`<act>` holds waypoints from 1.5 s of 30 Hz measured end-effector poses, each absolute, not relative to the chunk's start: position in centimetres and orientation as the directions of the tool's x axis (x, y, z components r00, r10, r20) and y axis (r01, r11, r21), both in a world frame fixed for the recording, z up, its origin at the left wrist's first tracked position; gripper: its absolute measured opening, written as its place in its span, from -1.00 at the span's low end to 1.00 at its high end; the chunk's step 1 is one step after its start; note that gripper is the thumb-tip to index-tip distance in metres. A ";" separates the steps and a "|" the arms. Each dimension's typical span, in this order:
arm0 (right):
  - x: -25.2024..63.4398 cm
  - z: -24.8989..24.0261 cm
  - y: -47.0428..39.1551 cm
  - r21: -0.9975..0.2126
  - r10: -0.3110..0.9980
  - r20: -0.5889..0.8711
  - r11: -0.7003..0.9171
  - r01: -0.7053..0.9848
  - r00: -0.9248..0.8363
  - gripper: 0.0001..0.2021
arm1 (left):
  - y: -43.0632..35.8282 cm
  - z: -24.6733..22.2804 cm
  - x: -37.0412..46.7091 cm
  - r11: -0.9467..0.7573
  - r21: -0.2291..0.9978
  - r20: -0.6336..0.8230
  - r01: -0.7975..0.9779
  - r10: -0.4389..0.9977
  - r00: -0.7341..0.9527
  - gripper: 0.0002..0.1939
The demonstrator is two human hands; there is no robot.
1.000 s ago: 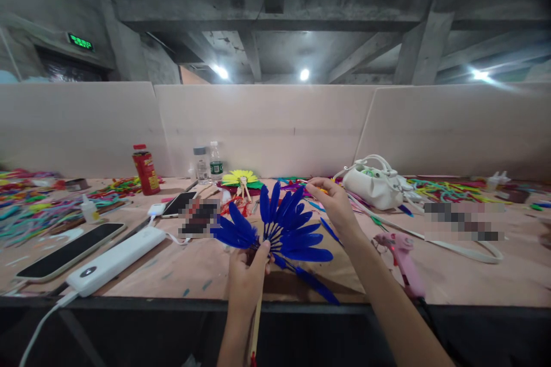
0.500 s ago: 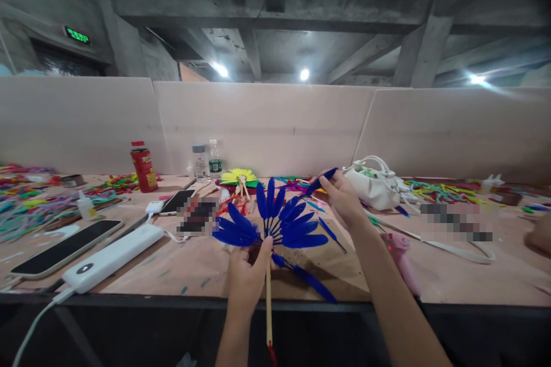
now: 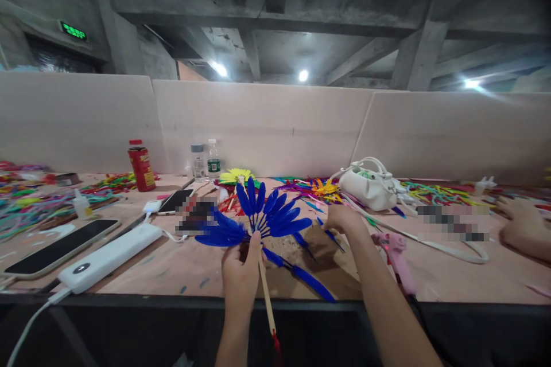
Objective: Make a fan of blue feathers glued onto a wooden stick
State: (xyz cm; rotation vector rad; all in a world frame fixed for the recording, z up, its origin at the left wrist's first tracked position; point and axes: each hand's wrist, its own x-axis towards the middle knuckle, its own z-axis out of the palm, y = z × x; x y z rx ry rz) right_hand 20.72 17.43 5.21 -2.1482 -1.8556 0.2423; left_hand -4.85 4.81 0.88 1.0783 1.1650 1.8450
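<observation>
My left hand (image 3: 241,264) is closed around a wooden stick (image 3: 266,292), with the thumb pressed where the quills meet. Blue feathers (image 3: 269,209) fan out from the stick's upper end, and a red tassel (image 3: 276,344) hangs from its lower end. My right hand (image 3: 344,221) is low over the brown board (image 3: 344,269), fingers curled down beside a loose blue feather (image 3: 330,235). Its fingertips are hidden, so what they hold cannot be made out. Another loose blue feather (image 3: 312,282) lies nearer the table's front edge.
A pink glue gun (image 3: 399,258) lies right of my right forearm, by a white handbag (image 3: 369,186). Left are a power bank (image 3: 109,255), phones (image 3: 64,246) and a red bottle (image 3: 142,166). A yellow feather fan (image 3: 237,176) lies behind. Another person's hand (image 3: 525,232) is far right.
My right hand has come down from its raised position, where it held a blue feather, to the board; that feather no longer shows in it. The fan has shifted left, its stick now slanting.
</observation>
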 end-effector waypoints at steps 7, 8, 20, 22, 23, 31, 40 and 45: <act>20.6 4.5 18.1 -0.559 0.991 -0.116 -0.121 0.820 0.068 -0.66 | 5.1 0.6 -5.2 -0.339 0.936 0.279 -0.092 0.877 -0.392 -0.57; 20.7 4.6 18.1 -0.618 0.996 -0.075 -0.089 0.781 0.054 -0.67 | 5.2 0.5 -5.2 -0.340 0.937 0.284 -0.082 0.878 -0.386 -0.57; 19.0 8.8 13.1 -0.848 0.847 0.529 0.526 -0.060 -0.048 -0.54 | 5.2 0.9 -5.4 -0.281 0.955 0.281 0.097 0.960 0.012 -0.64; 17.5 9.1 12.0 -0.845 0.836 0.535 0.528 -0.085 -0.124 -0.62 | 4.9 1.3 -5.5 -0.294 0.947 0.286 0.132 0.955 0.077 -0.69; 16.8 9.2 11.6 -0.847 0.830 0.532 0.526 -0.081 -0.167 -0.66 | 4.7 1.4 -5.5 -0.296 0.944 0.283 0.147 0.954 0.102 -0.71; 14.4 9.3 10.4 -0.841 0.784 0.509 0.541 -0.010 -0.354 -0.85 | 4.4 1.6 -5.1 -0.301 0.935 0.278 0.186 0.951 0.138 -0.69; 14.6 9.1 10.4 -0.833 0.771 0.507 0.554 0.012 -0.386 -0.89 | 4.5 1.4 -5.2 -0.276 0.939 0.252 0.204 0.958 0.137 -0.68; 15.0 9.2 10.4 -0.829 0.765 0.508 0.559 0.019 -0.395 -0.86 | 4.6 1.4 -5.3 -0.272 0.944 0.244 0.187 0.957 0.157 -0.71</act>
